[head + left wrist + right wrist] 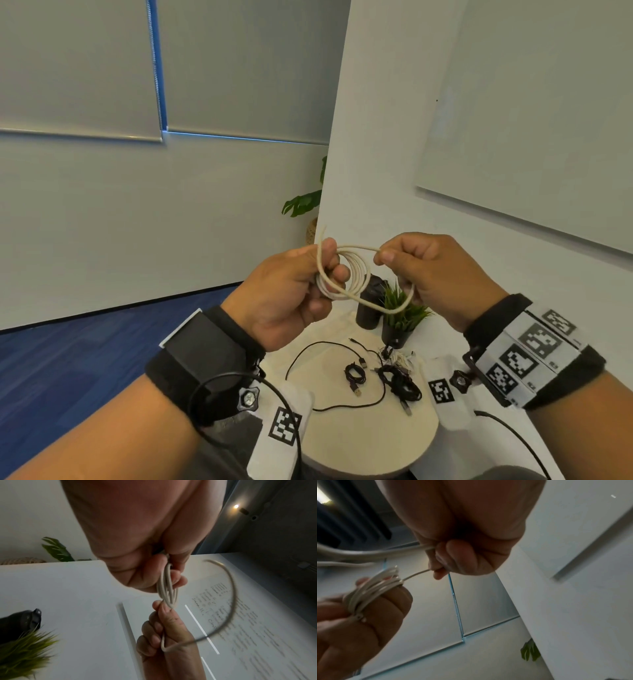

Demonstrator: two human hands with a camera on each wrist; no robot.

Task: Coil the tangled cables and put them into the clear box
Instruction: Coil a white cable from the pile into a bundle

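Left hand gripping one coiled white cable, right hand pinching its loop

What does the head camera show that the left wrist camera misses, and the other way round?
Only the head view shows the round table with black cables lying on it.

Only the left wrist view shows writing on the whiteboard.

Both show the left hand holding the coiled white cable, the right hand pinching its loose strand, and the small green plant.

left hand: raised, fingers curled, gripping | right hand: raised, thumb-finger pinch
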